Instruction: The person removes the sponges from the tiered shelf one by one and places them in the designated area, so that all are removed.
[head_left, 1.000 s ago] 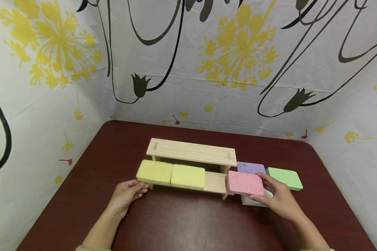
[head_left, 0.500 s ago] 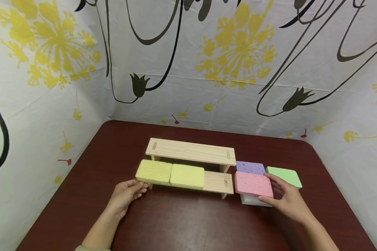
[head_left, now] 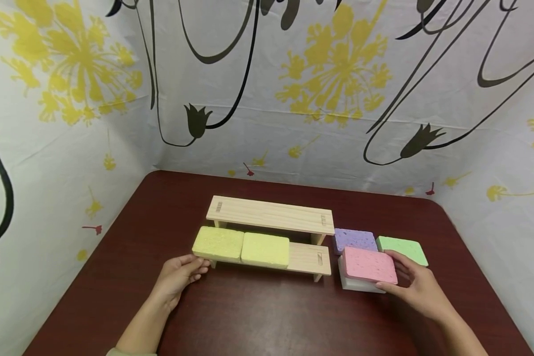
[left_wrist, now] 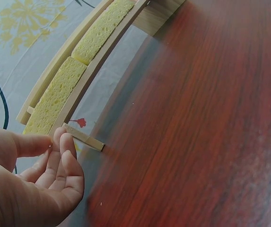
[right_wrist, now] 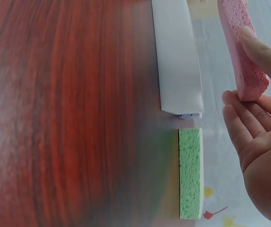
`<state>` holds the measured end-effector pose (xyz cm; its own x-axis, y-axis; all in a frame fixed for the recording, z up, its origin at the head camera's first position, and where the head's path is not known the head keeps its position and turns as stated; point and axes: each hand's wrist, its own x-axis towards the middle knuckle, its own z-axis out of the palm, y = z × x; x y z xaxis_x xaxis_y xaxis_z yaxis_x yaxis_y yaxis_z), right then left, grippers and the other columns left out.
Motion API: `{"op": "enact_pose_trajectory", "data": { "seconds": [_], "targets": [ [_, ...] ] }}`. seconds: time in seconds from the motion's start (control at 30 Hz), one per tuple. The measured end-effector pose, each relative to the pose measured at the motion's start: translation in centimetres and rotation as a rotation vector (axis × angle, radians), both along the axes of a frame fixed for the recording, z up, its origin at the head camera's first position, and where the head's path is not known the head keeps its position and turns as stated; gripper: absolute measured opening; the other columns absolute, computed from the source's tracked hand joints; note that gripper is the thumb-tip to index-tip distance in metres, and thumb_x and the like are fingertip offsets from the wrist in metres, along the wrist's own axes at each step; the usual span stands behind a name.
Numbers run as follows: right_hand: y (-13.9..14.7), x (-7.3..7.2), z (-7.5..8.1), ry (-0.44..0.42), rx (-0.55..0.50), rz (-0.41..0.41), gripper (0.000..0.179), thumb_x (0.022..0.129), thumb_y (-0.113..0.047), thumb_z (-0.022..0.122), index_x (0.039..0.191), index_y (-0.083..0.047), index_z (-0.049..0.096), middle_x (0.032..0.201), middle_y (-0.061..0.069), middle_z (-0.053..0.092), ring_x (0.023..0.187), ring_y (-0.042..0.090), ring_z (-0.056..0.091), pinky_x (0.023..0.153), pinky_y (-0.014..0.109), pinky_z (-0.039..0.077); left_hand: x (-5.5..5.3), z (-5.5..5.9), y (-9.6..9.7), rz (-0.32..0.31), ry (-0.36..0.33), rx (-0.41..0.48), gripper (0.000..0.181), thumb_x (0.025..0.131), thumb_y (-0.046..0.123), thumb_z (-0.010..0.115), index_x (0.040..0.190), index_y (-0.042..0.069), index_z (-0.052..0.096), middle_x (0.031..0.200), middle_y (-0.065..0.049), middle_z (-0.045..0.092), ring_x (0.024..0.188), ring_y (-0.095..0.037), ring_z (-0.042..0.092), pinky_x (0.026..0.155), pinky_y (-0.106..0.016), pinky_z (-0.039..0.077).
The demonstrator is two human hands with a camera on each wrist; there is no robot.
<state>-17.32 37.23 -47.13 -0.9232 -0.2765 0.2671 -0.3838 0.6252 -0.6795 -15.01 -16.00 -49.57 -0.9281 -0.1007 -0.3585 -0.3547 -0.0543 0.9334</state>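
My right hand (head_left: pixel 420 287) grips a pink sponge (head_left: pixel 369 264) between thumb and fingers, above a white box (head_left: pixel 360 284). In the right wrist view the sponge (right_wrist: pixel 246 56) is raised over the box (right_wrist: pixel 178 61). My left hand (head_left: pixel 180 279) pinches the left end of the low front wooden shelf (head_left: pixel 309 257). Thumb and fingertips meet at that end in the left wrist view, beside the shelf's leg (left_wrist: pixel 85 137). Two yellow sponges, a left one (head_left: pixel 218 243) and a right one (head_left: pixel 265 249), lie side by side on this shelf, leaving its right part bare.
Behind stands a second, taller wooden shelf (head_left: pixel 271 213) with a bare top. A purple sponge (head_left: pixel 355 240) lies behind the white box, and a green sponge (head_left: pixel 402 249) to its right. All stand on a dark red table (head_left: pixel 267 316), with patterned cloth (head_left: pixel 258 89) around its back and sides.
My right hand has carried the pink sponge rightward, off the shelf's right end to over the white box. My left hand and the yellow sponges have stayed put.
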Motion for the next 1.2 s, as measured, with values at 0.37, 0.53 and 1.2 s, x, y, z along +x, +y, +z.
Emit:
{"op": "enact_pose_trajectory", "data": {
  "seconds": [0.37,0.53,1.2],
  "targets": [
    [1.3,0.4,-0.2,0.002,0.034,-0.051,0.076,0.071,-0.006,0.092,0.136,0.004,0.056,0.127,0.029,0.060,0.110,-0.019,0.049,0.082,0.004,0.046,0.0,0.1,0.0,0.005,0.003,-0.002,0.026,0.102,0.007,0.058,0.120,-0.012,0.063,0.103,-0.011,0.074,0.087,-0.013,0.069,0.073,-0.023,0.055],
    [2.2,0.4,-0.5,-0.008,0.050,-0.073,0.077,0.072,-0.007,0.092,0.138,0.001,0.055,0.126,0.019,0.060,0.110,-0.019,0.049,0.082,0.004,0.046,-0.1,0.1,0.0,-0.006,0.005,-0.001,0.027,0.102,0.008,0.058,0.121,-0.012,0.063,0.103,-0.011,0.074,0.088,-0.013,0.069,0.074,-0.023,0.056],
    [5.1,1.1,-1.1,0.003,0.042,-0.110,0.077,0.072,-0.003,0.091,0.139,0.005,0.053,0.125,-0.031,0.049,0.109,-0.019,0.050,0.080,0.004,0.047,-0.1,0.2,0.0,0.012,-0.008,-0.002,0.025,0.102,0.007,0.058,0.119,-0.011,0.064,0.103,-0.011,0.074,0.090,-0.016,0.069,0.073,-0.023,0.055]
  ]
}}
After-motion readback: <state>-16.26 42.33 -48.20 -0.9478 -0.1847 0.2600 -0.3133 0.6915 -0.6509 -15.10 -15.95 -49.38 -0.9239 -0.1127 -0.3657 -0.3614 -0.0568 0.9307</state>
